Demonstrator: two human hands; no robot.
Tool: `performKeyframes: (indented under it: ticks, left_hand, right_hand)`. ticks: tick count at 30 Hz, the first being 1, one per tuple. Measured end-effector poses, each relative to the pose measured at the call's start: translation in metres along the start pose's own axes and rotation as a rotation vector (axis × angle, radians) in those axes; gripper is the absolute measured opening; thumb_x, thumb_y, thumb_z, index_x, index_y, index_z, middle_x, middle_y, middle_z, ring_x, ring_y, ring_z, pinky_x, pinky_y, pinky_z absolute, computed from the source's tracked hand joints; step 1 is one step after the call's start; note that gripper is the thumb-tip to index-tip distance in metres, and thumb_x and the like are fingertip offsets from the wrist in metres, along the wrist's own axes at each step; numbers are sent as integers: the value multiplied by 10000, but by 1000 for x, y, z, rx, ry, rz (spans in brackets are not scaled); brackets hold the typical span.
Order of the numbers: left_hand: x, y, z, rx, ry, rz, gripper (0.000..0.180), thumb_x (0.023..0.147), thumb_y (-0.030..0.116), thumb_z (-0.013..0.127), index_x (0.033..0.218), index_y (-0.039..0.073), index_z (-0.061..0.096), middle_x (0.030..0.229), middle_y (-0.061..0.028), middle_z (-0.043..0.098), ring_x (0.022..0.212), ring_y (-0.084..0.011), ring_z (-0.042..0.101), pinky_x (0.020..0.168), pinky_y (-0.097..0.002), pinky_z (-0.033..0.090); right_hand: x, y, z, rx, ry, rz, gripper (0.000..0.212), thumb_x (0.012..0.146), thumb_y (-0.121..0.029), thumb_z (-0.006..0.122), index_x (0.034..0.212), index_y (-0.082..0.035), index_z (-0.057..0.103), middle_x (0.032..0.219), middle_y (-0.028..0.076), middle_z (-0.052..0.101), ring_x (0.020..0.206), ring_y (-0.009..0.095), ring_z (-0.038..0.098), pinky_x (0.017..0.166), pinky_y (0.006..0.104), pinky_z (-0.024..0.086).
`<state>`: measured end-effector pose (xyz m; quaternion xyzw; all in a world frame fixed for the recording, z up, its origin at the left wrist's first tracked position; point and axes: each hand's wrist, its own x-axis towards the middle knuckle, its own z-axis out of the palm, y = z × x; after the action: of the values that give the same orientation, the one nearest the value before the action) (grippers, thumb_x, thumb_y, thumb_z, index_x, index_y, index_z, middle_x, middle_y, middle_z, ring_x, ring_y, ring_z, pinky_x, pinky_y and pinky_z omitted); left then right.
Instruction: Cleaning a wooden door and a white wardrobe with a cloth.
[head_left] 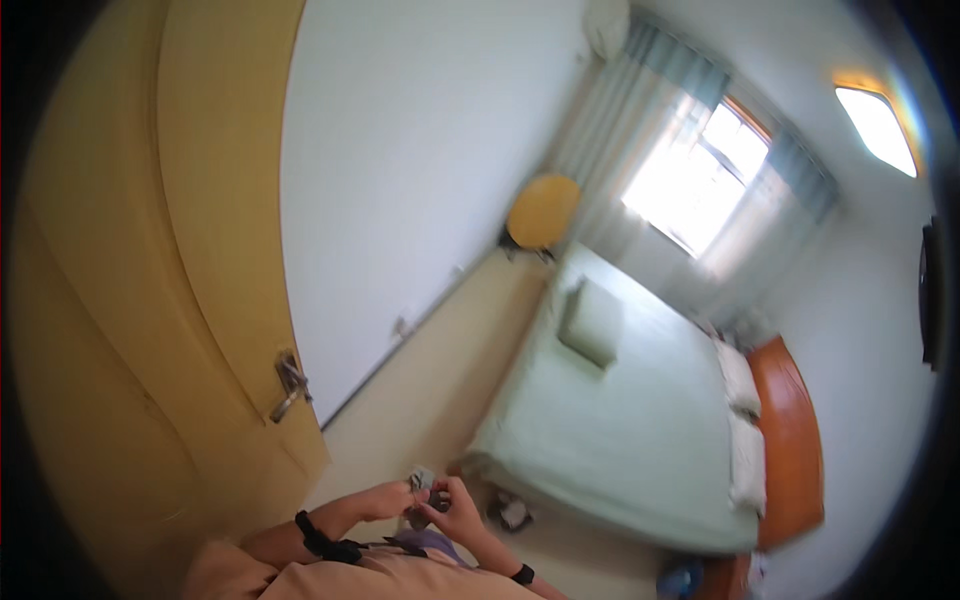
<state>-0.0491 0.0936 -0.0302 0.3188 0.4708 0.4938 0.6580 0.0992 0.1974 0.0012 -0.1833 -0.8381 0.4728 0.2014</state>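
Note:
My left hand (388, 501) and my right hand (459, 513) come together low in the picture, in front of my body. Both have their fingers closed around a small dark grey thing (437, 500), too blurred to name. A pale grey patterned piece (421, 479) shows just beyond the fingertips; whether it belongs to the same thing, I cannot tell. Black straps circle both of my wrists. Below the hands, a purple patch (428, 541) shows beside my peach-coloured top.
A yellow wooden door (215, 200) with a metal handle (290, 388) stands at the left. Ahead is a bed (640, 430) with a folded green quilt (592, 322), pillows (745, 465) and an orange headboard (790, 430). A round yellow tabletop (543, 211) leans near the curtains (620, 120). A dark-and-white item (511, 513) lies beside the bed.

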Motion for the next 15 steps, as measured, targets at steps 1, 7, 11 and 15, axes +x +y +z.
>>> performKeyframes:
  ticks: [1, 7, 11, 15]
  left_hand:
    - [4, 16, -7, 5, 58, 11, 438, 972, 392, 429, 1116, -4, 547, 936, -38, 585, 782, -119, 525, 715, -259, 445]
    - [-2, 48, 1, 191, 492, 124, 364, 973, 210, 419, 1207, -68, 451, 1053, -135, 601, 934, -190, 572, 855, -325, 450]
    - [-24, 73, 6, 184, 808, 232, 266, 958, 139, 419, 1139, -15, 538, 1002, -131, 645, 936, -175, 598, 840, -317, 473]
    - [-84, 75, 27, 461, 1158, 245, 251, 860, 97, 472, 1081, 25, 568, 807, -150, 634, 689, -185, 584, 652, -320, 473]
  right_hand:
    - [21, -1, -5, 24, -44, 4, 343, 767, -156, 723, 998, -28, 504, 945, 116, 525, 872, 240, 560, 751, 336, 483]
    - [119, -4, -38, 3, -338, -311, 198, 754, -66, 662, 904, -21, 540, 886, 141, 535, 844, 282, 558, 740, 331, 474]
    - [165, -7, -29, 280, -552, -176, 122, 795, 18, 589, 889, -35, 532, 799, 31, 540, 806, 131, 547, 708, 297, 471]
    - [187, -37, -9, 519, -587, -151, 97, 881, 29, 487, 918, -60, 493, 818, -19, 471, 755, 73, 444, 679, 218, 389]
